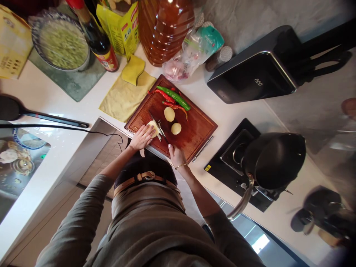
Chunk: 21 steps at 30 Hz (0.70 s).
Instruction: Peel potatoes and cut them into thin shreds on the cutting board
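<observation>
On the brown cutting board (194, 137), my left hand (142, 137) presses a pale, partly cut potato (154, 128) with its fingertips. My right hand (177, 156) is closed round the handle of a knife (162, 132), whose blade lies against the cut side of this potato. Thin pale strips rest by the blade. Two more round, peeled potato pieces (169, 114) sit just beyond the knife. Farther back on the board, a long green chili (175, 97) lies beside several red chilies (175, 106).
Behind the board stand an oil jug (167, 29), a sauce bottle (101, 46) and a plastic-wrapped bowl (63, 44). A yellow cloth (125, 94) lies at the board's left. To the right are a black knife block (250, 78) and a pan (275, 159) over the stove (222, 159).
</observation>
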Each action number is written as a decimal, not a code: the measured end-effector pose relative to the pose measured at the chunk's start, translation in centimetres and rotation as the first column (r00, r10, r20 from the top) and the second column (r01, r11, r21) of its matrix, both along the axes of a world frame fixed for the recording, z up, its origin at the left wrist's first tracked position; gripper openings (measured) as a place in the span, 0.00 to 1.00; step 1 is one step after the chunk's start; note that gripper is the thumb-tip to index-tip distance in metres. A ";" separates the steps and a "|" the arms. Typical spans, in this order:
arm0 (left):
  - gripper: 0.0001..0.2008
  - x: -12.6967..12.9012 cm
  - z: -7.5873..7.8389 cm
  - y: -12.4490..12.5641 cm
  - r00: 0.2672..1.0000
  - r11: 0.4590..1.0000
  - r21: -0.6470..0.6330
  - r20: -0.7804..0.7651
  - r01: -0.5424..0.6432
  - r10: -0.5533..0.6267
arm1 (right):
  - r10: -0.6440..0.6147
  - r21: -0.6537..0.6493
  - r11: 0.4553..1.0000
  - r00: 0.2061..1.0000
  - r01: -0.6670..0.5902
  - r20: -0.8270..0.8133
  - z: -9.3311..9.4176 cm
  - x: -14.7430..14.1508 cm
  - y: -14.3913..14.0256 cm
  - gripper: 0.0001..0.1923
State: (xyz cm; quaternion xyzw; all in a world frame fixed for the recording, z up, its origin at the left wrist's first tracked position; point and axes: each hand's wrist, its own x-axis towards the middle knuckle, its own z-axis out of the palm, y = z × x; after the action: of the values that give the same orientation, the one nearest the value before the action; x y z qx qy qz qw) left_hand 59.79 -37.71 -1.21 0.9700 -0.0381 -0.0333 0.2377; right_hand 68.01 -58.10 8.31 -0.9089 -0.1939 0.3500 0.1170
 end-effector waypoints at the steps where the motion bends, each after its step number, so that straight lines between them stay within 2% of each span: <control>1: 0.24 0.0 0.0 0.0 1.000 1.000 -0.004 0.002 -0.001 0.001 | 0.001 -0.013 1.000 1.000 -0.001 -0.001 0.0 0.0 0.2 0.29; 5: 0.24 0.0 0.0 0.0 0.999 0.999 -0.033 0.032 0.000 0.001 | 0.001 -0.065 0.998 1.000 -0.001 -0.011 -0.4 0.3 1.1 0.27; 7: 0.24 0.1 -0.1 0.1 0.999 0.999 -0.032 0.037 0.002 -0.001 | -0.015 -0.046 0.999 1.000 0.014 -0.009 -1.0 0.6 1.4 0.28; 10: 0.24 0.1 0.0 0.1 1.000 1.000 0.005 0.031 -0.005 0.005 | -0.083 0.081 0.993 0.996 0.086 -0.044 -1.8 1.0 1.1 0.33; 14: 0.23 0.0 0.7 -0.1 0.999 0.999 0.047 0.042 -0.027 0.025 | -0.214 0.231 0.942 0.967 0.242 -0.140 -2.1 1.2 0.3 0.37; 17: 0.23 0.1 1.8 -0.7 0.995 0.994 0.073 0.060 -0.081 0.077 | -0.259 0.286 0.912 0.953 0.295 -0.156 -1.7 1.1 -0.2 0.35; 21: 0.20 1.3 3.2 -1.7 0.993 0.991 0.086 0.077 -0.100 0.093 | -0.274 0.303 0.902 0.950 0.308 -0.151 -0.9 0.9 -0.7 0.34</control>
State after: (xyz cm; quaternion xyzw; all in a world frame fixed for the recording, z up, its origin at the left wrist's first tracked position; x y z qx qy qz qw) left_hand 61.06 -39.44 1.98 0.9810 0.0018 0.0122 0.1939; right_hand 68.96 -58.81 7.36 -0.8766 -0.1042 0.3392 0.3250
